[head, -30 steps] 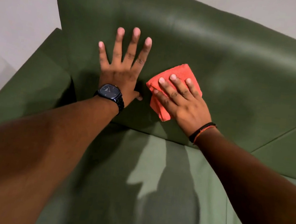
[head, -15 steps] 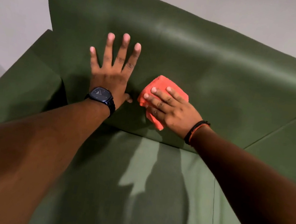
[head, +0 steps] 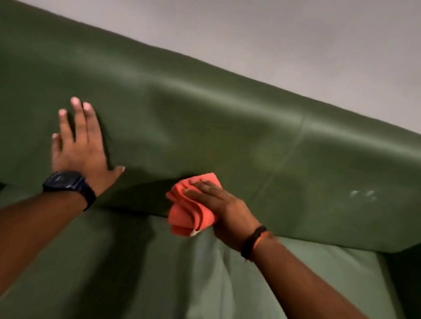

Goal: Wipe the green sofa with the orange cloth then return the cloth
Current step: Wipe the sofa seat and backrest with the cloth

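Item one: your green sofa (head: 209,121) fills the middle and lower frame. Its backrest runs as a broad band from the left edge down toward the right edge, with a faint vertical seam right of centre. The paler seat cushion lies below it in the lower half of the frame. A small pale smudge sits on the backrest at the right; what it is cannot be told.

Item two: your orange cloth (head: 192,210) sits just below the centre of the frame. It is bunched into loose folds and lies against the lower edge of the backrest, where the backrest meets the seat.

Item three: your right hand (head: 224,212) lies on the cloth's right side. The fingers are spread flat over its upper part and press it to the backrest, while its lower folds hang out to the left of the palm. A dark band with an orange strand (head: 253,241) circles that wrist.

Item four: your left hand (head: 79,147) is at centre left, well apart from the cloth. It is flat and empty, palm on the backrest, fingers pointing up, thumb stretched to the right. The fingertips are blurred. A dark wristwatch (head: 67,183) sits on that wrist.

Item five: a plain grey wall (head: 249,17) occupies the top of the frame above the backrest.
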